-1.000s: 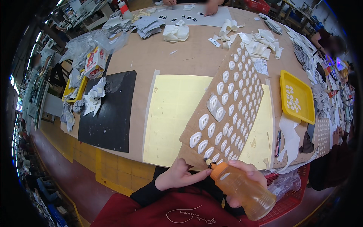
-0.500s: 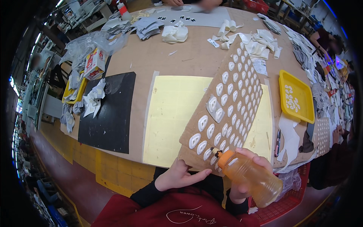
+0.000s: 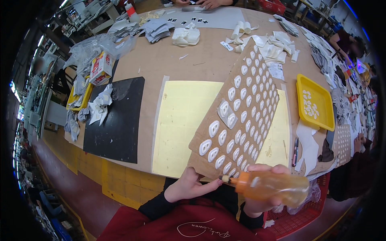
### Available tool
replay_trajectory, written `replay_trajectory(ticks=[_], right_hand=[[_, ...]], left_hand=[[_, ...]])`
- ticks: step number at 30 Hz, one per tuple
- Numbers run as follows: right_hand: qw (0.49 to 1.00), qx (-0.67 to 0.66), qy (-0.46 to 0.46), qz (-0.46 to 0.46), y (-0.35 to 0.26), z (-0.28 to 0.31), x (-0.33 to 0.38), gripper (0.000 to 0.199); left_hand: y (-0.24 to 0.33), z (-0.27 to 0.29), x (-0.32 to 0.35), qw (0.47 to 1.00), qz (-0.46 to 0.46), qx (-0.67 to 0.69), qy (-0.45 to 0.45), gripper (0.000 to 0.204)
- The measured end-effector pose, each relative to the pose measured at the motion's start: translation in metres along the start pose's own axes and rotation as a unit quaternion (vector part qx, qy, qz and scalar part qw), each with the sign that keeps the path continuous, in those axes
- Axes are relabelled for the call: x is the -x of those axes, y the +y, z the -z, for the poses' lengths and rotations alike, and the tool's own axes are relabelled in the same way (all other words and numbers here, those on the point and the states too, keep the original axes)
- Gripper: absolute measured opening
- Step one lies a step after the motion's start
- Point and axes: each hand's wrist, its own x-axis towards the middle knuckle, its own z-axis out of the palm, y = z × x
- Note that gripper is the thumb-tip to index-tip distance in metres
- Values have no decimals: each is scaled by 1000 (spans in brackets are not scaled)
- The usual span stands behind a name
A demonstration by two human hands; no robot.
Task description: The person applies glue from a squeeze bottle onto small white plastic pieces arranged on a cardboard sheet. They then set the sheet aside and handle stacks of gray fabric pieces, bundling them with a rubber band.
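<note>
My right hand (image 3: pixel 257 201) grips an orange squeeze bottle (image 3: pixel 269 186) lying sideways, its nozzle pointing left at the near corner of a brown cardboard sheet (image 3: pixel 257 64). Rows of several white oval pieces (image 3: pixel 231 120) cover that sheet. My left hand (image 3: pixel 189 186) holds the sheet's near corner, with a fingertip touching the nozzle tip. The sheet lies tilted across a pale yellow mat (image 3: pixel 181 120).
A black mat (image 3: pixel 116 124) lies to the left with crumpled white scraps (image 3: pixel 98 108). A yellow tray (image 3: pixel 315 102) with white pieces sits at the right. A red crate (image 3: pixel 305 217) is by my right side. Other people's hands work at the far table edge (image 3: pixel 201 3).
The bottle has swung from a steep tilt to nearly level, and its nozzle now meets my left fingertip at the sheet's corner.
</note>
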Motion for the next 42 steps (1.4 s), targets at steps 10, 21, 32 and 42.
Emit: replay_trajectory(ticks=[10,21,32,42], right_hand=[[976,168,108,-87,11,-19,-13,78],[995,102,18,-15,11,-9,-3,70],[957,208,-179,92,1,8,-3,70],[920,286,-226,146,-6,1,-18,75]], left_hand=[[15,-10,-4,986,97,95,93,33],[9,-7,-4,996,42,62,49,45],[13,-9,-6,996,-10,-15,82,29],[15,-11,-6,996,4,-2,87,34]])
